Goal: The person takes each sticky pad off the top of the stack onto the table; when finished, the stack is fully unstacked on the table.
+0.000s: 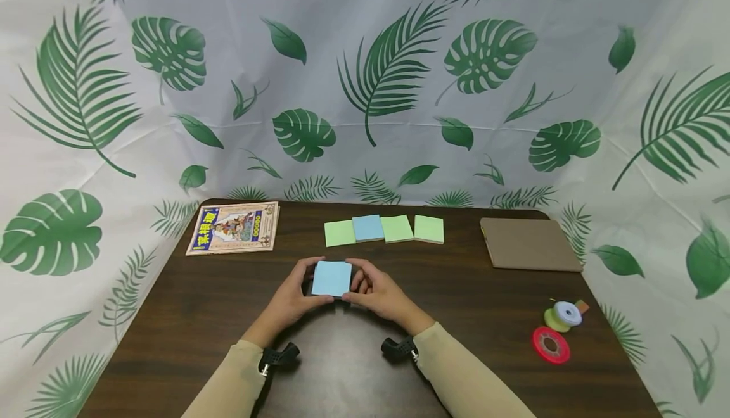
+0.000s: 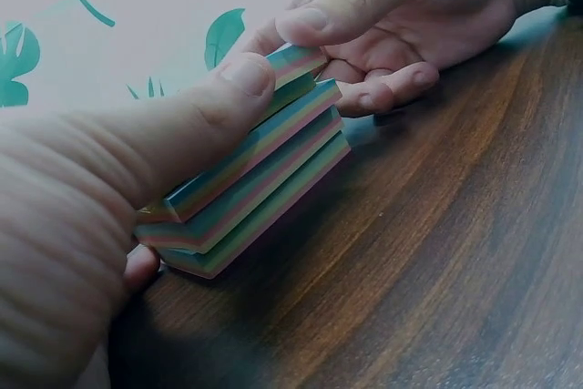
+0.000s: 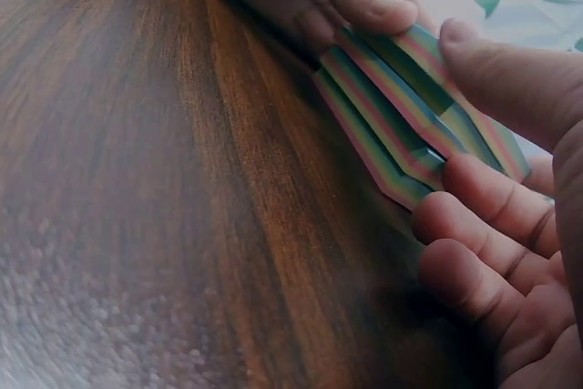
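Note:
A stack of sticky note pads [image 1: 332, 278], light blue on top, is between my two hands near the middle of the table. Its edges [image 2: 264, 193] show coloured stripes, and the pads lie slightly out of line with each other. My left hand [image 1: 292, 296] grips the left side, thumb along the near edge and fingers behind. From the right, my right hand [image 1: 379, 290] pinches the uppermost pad [image 3: 465, 102] between thumb and index finger. Its other fingers curl loosely beside the stack in the right wrist view.
Behind the hands, three green sticky note pads [image 1: 397, 228] and a blue one [image 1: 368, 228] form a row. A printed booklet [image 1: 232, 228] lies back left, a flat brown rectangular item [image 1: 530, 244] back right. A red ring-shaped spool [image 1: 550, 344] and a white-and-yellow spool [image 1: 564, 314] sit at right.

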Motion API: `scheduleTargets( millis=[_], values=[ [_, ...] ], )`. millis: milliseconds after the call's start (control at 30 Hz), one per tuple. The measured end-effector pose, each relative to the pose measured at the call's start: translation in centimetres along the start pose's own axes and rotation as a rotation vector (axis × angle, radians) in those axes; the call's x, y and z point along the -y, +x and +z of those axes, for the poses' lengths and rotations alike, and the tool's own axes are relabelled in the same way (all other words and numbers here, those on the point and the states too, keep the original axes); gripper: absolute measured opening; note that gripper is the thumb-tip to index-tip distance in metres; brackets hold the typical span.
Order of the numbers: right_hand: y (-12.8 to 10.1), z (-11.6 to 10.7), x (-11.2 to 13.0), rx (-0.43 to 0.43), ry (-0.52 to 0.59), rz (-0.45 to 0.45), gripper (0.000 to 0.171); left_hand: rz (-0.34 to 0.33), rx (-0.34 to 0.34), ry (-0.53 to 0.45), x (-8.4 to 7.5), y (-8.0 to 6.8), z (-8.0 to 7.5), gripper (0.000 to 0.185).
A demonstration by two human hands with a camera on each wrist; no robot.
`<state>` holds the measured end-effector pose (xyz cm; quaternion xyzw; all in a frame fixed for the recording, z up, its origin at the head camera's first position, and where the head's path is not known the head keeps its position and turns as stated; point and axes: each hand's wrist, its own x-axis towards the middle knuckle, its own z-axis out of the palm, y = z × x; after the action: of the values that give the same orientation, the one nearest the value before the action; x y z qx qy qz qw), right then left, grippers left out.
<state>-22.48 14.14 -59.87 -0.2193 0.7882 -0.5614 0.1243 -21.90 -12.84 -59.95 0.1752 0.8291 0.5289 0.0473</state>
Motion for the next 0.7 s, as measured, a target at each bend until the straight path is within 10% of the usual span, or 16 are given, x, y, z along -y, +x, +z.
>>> scheduleTargets(
  millis=[700],
  values=[
    [-0.12, -0.04, -0.51, 0.001, 0.049, -0.029, 0.079, 0.03, -0.001, 0.066, -0.3, 0.04, 0.02, 0.097]
  ],
)
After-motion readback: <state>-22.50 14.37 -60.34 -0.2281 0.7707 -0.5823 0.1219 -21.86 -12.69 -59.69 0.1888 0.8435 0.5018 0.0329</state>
